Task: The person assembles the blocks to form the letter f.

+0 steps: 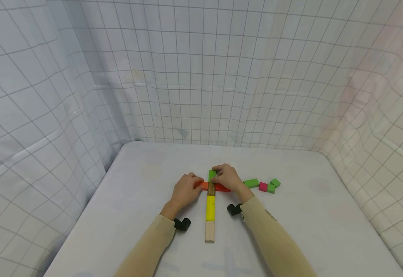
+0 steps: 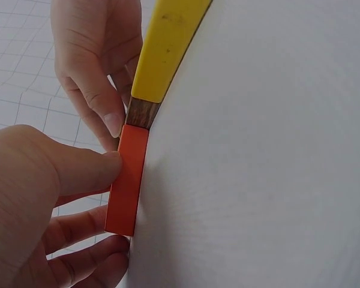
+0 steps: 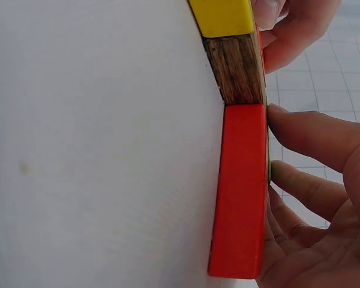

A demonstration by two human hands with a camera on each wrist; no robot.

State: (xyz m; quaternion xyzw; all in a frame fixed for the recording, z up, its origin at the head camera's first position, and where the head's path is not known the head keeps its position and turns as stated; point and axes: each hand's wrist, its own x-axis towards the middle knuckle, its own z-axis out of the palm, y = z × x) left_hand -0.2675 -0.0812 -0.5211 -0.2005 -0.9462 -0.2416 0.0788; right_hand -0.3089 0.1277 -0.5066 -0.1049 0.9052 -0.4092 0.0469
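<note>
Wooden blocks lie in a cross on the table. Its upright line runs from a green block through a dark brown block and a yellow block to a pale wood block nearest me. An orange block forms the left arm and a red block the right one, both against the brown block. My left hand pinches the orange block, its thumb on the near long side. The thumb and finger of my right hand grip the green block, partly hiding it and the red block.
Right of the cross lie a loose green block, a crimson cube and two small green cubes. White cloth with a dark grid hangs behind and at both sides of the white table.
</note>
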